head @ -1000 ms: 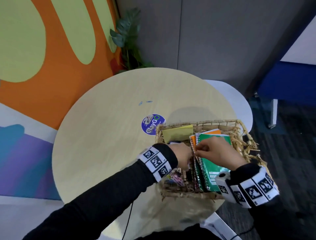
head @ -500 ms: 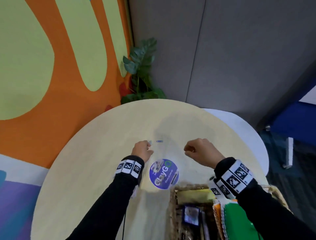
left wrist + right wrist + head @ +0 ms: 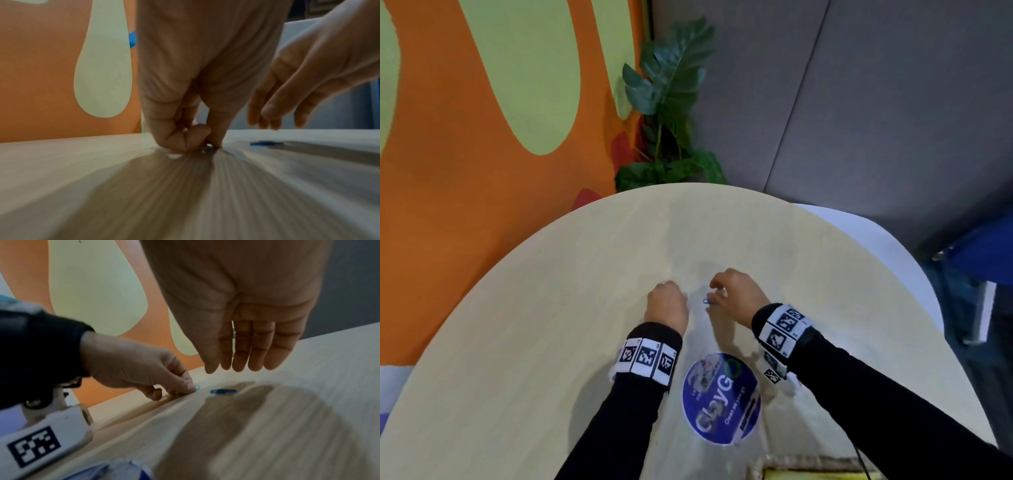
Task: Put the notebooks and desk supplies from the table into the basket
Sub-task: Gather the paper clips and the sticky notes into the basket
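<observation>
Paperclips were the items in play: two blue ones on the round table (image 3: 551,308), beyond the round blue sticker (image 3: 720,399). At the left, the left hand (image 3: 667,306) was seen knuckles-up on the table, thumb and fingertips (image 3: 180,141) pressed together at the surface, pinching a light blue paperclip (image 3: 197,387); only its loop was seen past the fingertips in the right wrist view. Just to the right, a darker blue paperclip (image 3: 223,391) was seen lying flat on the table, untouched. Above it the right hand (image 3: 736,296) was held off the surface, fingers (image 3: 240,352) loosely extended downward and side by side, nothing gripped. At the bottom edge of the head view, a strip of the wicker basket (image 3: 822,460) rim was visible, with something yellow (image 3: 808,474) inside.
</observation>
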The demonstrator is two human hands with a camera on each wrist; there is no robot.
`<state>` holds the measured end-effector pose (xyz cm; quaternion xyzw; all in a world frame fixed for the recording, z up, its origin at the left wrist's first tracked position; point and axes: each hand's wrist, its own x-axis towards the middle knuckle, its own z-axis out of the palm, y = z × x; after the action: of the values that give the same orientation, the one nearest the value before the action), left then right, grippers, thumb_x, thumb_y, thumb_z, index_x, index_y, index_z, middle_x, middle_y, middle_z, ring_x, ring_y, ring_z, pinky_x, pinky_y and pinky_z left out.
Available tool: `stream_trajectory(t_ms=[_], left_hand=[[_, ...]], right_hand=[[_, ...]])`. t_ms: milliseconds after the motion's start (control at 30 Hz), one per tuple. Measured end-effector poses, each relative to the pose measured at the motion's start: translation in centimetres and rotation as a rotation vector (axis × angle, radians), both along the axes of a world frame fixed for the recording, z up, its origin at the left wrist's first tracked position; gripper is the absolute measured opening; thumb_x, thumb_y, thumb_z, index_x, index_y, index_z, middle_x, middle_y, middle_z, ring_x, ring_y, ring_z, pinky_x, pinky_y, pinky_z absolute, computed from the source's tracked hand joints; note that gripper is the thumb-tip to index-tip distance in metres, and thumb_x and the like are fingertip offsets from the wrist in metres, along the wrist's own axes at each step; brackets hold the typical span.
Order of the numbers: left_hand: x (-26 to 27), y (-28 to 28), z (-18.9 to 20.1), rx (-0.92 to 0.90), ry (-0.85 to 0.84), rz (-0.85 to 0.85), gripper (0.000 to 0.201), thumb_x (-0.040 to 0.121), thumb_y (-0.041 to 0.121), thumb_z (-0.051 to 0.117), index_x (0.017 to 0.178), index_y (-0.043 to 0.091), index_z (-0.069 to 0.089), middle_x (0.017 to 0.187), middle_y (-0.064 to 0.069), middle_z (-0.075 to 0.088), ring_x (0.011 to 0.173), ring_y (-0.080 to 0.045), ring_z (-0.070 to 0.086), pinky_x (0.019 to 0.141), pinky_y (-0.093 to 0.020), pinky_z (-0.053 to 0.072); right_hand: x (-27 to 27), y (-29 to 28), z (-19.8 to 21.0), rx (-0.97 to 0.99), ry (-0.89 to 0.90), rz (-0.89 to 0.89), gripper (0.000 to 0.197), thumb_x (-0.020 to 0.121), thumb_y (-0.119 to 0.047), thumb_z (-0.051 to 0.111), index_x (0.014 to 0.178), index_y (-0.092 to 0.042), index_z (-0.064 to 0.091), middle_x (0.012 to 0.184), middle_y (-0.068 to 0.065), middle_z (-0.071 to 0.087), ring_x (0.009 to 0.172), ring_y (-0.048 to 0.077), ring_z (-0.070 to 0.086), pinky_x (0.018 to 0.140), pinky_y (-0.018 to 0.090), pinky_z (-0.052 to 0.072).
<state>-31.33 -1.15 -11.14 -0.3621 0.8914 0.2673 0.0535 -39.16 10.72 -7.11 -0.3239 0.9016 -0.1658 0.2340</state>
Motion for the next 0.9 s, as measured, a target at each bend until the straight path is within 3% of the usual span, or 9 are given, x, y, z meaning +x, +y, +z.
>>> stream_trajectory(t_ms=[200,367,500,567,633,700,767,833,900], left_hand=[[0.7,0.6,0.7,0.021,-0.006,-0.069,0.026,0.095,0.017,0.047,0.105,-0.004,0.058,0.114,-0.022,0.061,0.108,-0.036,0.057,0.090,-0.040,0.046],[4.5,2.2,3.2,0.090,0.083,-0.054,0.020,0.096,0.017,0.046,0.097,0.002,0.059,0.101,-0.012,0.061,0.095,-0.028,0.059,0.074,-0.030,0.042],[8.8,4.3,4.5,0.138,0.116,-0.020,0.010,0.094,0.011,0.047,0.084,0.014,0.050,0.088,-0.004,0.055,0.079,-0.020,0.051,0.068,-0.026,0.035],[11.0,5.4,4.9,0.173,0.114,-0.011,0.012,0.094,0.011,0.046,0.082,0.012,0.048,0.086,-0.008,0.060,0.078,-0.024,0.055,0.066,-0.031,0.040],[13.3,6.6,5.5,0.220,0.120,-0.013,0.007,0.093,0.011,0.047,0.088,0.010,0.052,0.088,-0.011,0.066,0.084,-0.029,0.062,0.071,-0.036,0.047],[15.6,7.9,6.4,0.254,0.144,-0.050,0.011,0.092,0.011,0.050,0.101,0.010,0.056,0.087,-0.011,0.069,0.089,-0.031,0.065,0.077,-0.036,0.049],[17.6,9.0,7.5,0.228,0.166,-0.111,0.019,0.091,0.009,0.055,0.108,0.011,0.062,0.085,-0.013,0.071,0.090,-0.029,0.068,0.079,-0.031,0.044],[19.5,10.2,8.6,0.186,0.203,-0.174,0.018,0.089,0.009,0.057,0.104,0.010,0.068,0.086,-0.013,0.073,0.084,-0.028,0.068,0.070,-0.023,0.036],[21.3,11.3,9.8,0.180,0.254,-0.215,0.014,0.089,0.011,0.059,0.097,0.013,0.070,0.077,-0.008,0.072,0.075,-0.026,0.065,0.059,-0.018,0.032]], right_hand=[[-0.2,-1.7,-0.9,0.142,-0.004,0.006,0.026,0.089,-0.018,0.059,0.107,0.000,0.065,0.115,0.018,0.063,0.107,0.032,0.059,0.090,0.035,0.046],[0.2,-2.2,-0.7,0.230,-0.001,0.038,0.024,0.093,-0.011,0.050,0.109,0.004,0.060,0.119,0.021,0.061,0.111,0.034,0.058,0.091,0.036,0.046],[1.4,-1.8,1.4,0.243,-0.028,0.075,0.005,0.094,-0.008,0.045,0.094,-0.006,0.049,0.119,0.025,0.059,0.098,0.032,0.060,0.076,0.033,0.044],[2.2,-0.8,3.2,0.198,-0.015,0.062,0.014,0.094,-0.009,0.046,0.107,-0.003,0.050,0.120,0.025,0.057,0.102,0.036,0.060,0.077,0.035,0.046],[3.4,1.0,5.7,0.107,0.020,0.059,0.027,0.093,-0.008,0.048,0.120,-0.006,0.051,0.119,0.021,0.059,0.104,0.036,0.059,0.080,0.034,0.046],[5.5,3.8,8.8,-0.009,0.060,0.075,0.025,0.093,-0.007,0.048,0.115,-0.010,0.059,0.112,0.014,0.063,0.101,0.031,0.059,0.076,0.028,0.039],[8.7,7.6,11.8,-0.121,0.102,0.100,0.021,0.091,-0.008,0.051,0.105,-0.011,0.066,0.093,0.008,0.062,0.086,0.025,0.056,0.074,0.026,0.037],[12.7,12.0,13.6,-0.200,0.089,0.109,0.018,0.088,-0.009,0.055,0.097,-0.014,0.069,0.080,0.000,0.056,0.073,0.017,0.049,0.071,0.029,0.039],[16.8,16.0,13.9,-0.203,0.039,0.126,0.015,0.085,-0.009,0.058,0.092,-0.015,0.071,0.078,0.000,0.061,0.069,0.016,0.050,0.068,0.028,0.037]])
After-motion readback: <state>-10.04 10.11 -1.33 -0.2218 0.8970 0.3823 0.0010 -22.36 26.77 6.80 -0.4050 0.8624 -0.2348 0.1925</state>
